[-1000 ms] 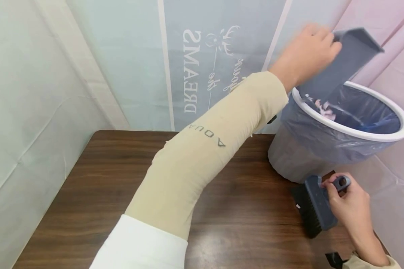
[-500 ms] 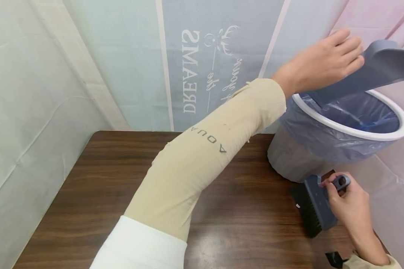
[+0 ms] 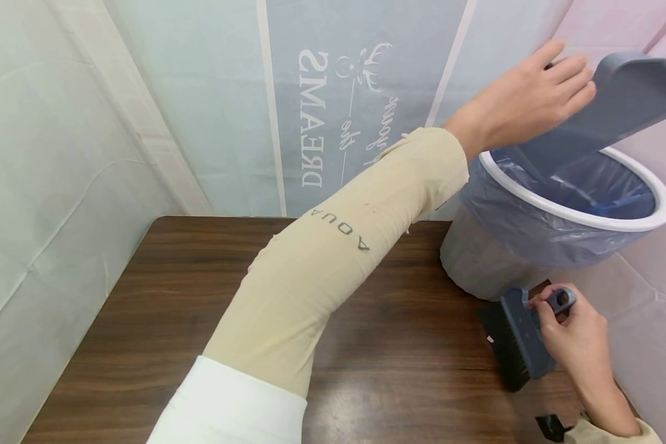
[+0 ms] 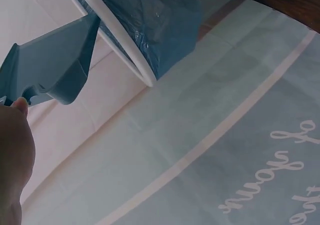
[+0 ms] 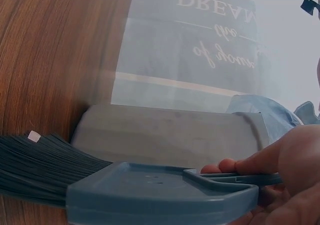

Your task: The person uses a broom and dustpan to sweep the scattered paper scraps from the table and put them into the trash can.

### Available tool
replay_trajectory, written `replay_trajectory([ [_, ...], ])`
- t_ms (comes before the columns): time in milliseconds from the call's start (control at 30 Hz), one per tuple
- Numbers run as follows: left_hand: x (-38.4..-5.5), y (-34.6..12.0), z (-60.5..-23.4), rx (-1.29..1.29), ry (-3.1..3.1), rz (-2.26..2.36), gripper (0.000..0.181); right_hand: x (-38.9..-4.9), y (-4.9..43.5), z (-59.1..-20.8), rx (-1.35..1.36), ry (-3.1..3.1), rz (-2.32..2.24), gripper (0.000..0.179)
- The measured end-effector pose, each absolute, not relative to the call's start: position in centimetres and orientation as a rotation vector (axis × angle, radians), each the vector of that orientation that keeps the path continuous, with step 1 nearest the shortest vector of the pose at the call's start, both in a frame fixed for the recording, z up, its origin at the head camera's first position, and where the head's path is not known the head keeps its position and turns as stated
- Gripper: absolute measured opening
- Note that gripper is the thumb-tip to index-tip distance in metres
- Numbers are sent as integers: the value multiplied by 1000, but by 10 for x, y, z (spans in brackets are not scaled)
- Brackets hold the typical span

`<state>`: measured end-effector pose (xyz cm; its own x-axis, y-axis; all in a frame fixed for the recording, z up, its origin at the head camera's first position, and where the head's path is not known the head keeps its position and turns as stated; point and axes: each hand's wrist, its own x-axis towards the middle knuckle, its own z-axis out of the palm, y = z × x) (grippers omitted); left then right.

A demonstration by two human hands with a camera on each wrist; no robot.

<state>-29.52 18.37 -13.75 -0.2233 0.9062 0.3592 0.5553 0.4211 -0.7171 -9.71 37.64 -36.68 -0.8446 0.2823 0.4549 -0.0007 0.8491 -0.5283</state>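
Note:
Up over the bin, my left hand [image 3: 533,102] grips a grey dustpan [image 3: 616,111], whose front edge tilts down inside the bin's rim. The left wrist view shows the same dustpan [image 4: 55,60] from the side, with part of the hand [image 4: 15,155] at its handle end. The handle is mostly hidden. Low at the right, my right hand [image 3: 579,333] pinches the handle of a grey hand brush [image 3: 527,333] with dark bristles, held at the table. A small white scrap [image 5: 34,136] clings to the bristles.
The grey bin [image 3: 477,259] with a white rim and blue liner stands at the table's far right corner. Printed cloth [image 3: 227,111] hangs behind the brown wooden table [image 3: 161,320]. A pale cloth wall [image 3: 655,277] is close on the right.
The left hand and dustpan have shifted right, and the dustpan has turned. Pink and white scraps seen at its edge a second ago are out of sight. The right hand and brush stay put.

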Motion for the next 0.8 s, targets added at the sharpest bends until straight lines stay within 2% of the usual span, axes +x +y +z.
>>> replay_trajectory([
  [367,-302,164,-143,-1200,-1929,482,60,-97,377,-366,-195,-2498,702,7],
  [600,-306,135,-145,-1144,-2066,403,47,-97,376,-367,-201,-2492,702,7],
  [800,-306,96,-151,-1057,-2269,367,45,-96,374,-367,-209,-2492,698,6],
])
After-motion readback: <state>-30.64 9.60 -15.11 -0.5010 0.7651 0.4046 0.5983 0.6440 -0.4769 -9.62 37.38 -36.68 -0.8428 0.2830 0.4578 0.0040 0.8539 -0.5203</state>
